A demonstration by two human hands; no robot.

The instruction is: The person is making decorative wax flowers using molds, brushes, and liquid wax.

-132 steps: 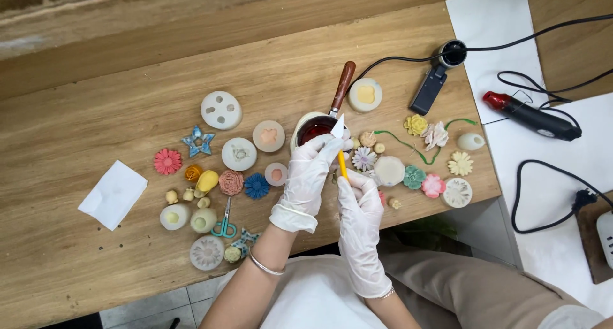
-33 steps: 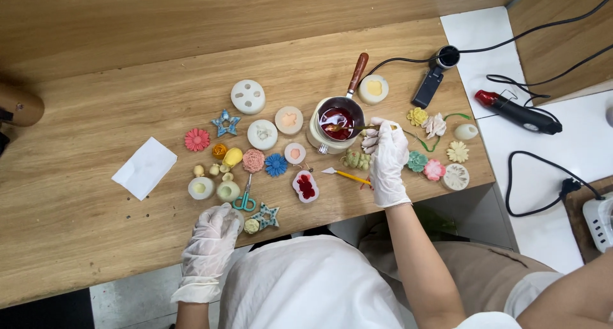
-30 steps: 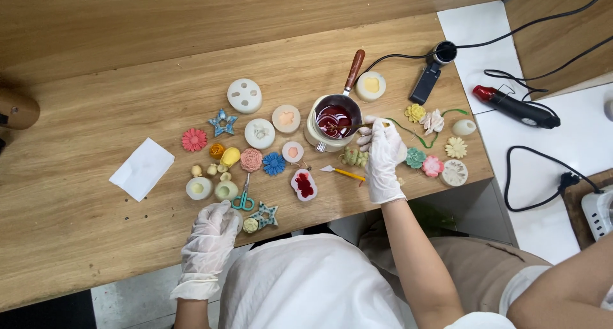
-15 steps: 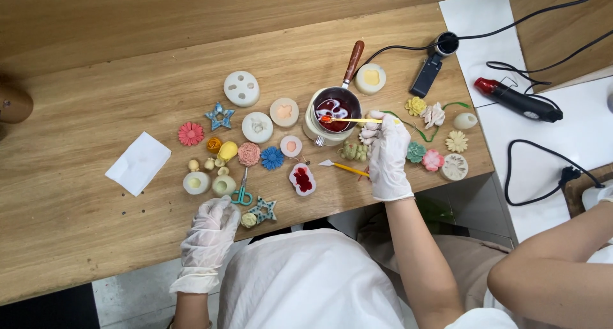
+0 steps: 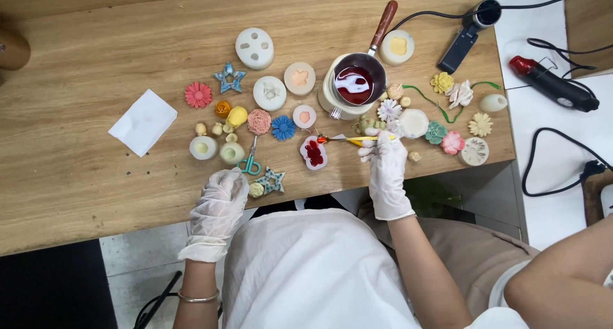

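My right hand [image 5: 385, 160], in a white glove, holds a thin yellow stick [image 5: 355, 138] level, its red-tipped end just above a small white mould filled with red wax [image 5: 313, 153]. Behind them stands a small pot of dark red liquid [image 5: 356, 84] with a wooden handle on a white base. My left hand [image 5: 220, 195], also gloved, rests at the table's near edge with fingers loosely curled and nothing in it. It lies beside small green-handled scissors [image 5: 249, 163] and a blue star-shaped piece [image 5: 272, 181].
Several wax flowers, round white moulds and small shapes are spread over the wooden table [image 5: 96, 61]. A folded white paper [image 5: 143, 121] lies at the left. A red-tipped heat tool [image 5: 552, 85] and black cables [image 5: 555, 169] lie on the white surface at the right.
My right hand has brought the yellow stick from the pot of red liquid down toward me to the small red-filled mould. My left hand has risen to the table edge.
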